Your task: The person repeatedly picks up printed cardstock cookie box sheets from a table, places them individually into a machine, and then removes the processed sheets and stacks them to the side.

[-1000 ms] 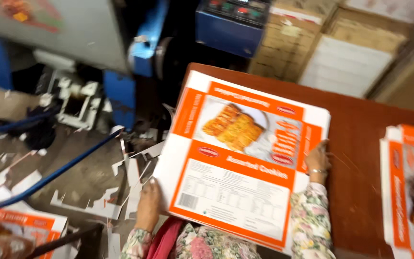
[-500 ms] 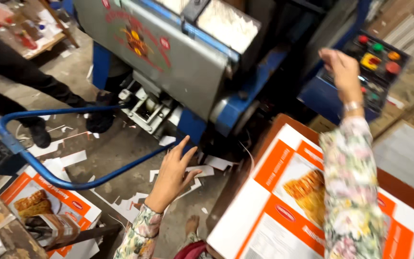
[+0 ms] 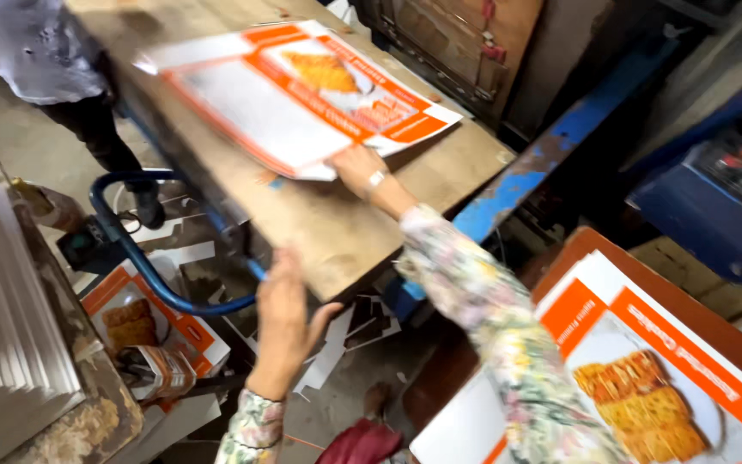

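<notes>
Wooden board (image 3: 337,223) of the press, tilted, fills the middle of the view, light plywood with worn edge. On its upper part lies the printed cardboard sheet (image 3: 302,94), orange and white with a food photo, flat on the board, its near corner sticking toward the person. Lower right, a stack of printed sheets (image 3: 646,378) of the same kind sits on a brown table (image 3: 714,335), well apart from the board. Far left, a pile of grey sheets (image 3: 2,318) seen edge-on, standing on a rusty surface. Blue machine frame (image 3: 543,163) runs diagonally right of the board; a blue control panel (image 3: 732,198) with coloured buttons sits further right. Another person (image 3: 53,60) stands top left, light shirt, dark trousers, only the body is seen. A blue pipe handle (image 3: 148,258) curves below the board, over the floor, which is strewn with cardboard offcuts (image 3: 345,335) and one more printed sheet (image 3: 148,318). Right hand (image 3: 361,172), floral sleeve, bracelet at the wrist, rests at the near corner of the cardboard sheet, fingers pinching its edge as far as can be seen; blurred. Left hand (image 3: 289,309) is below the near edge of the board, fingers spread loosely with thumb out, holding nothing, touching or just beside the board edge, cannot tell which.
</notes>
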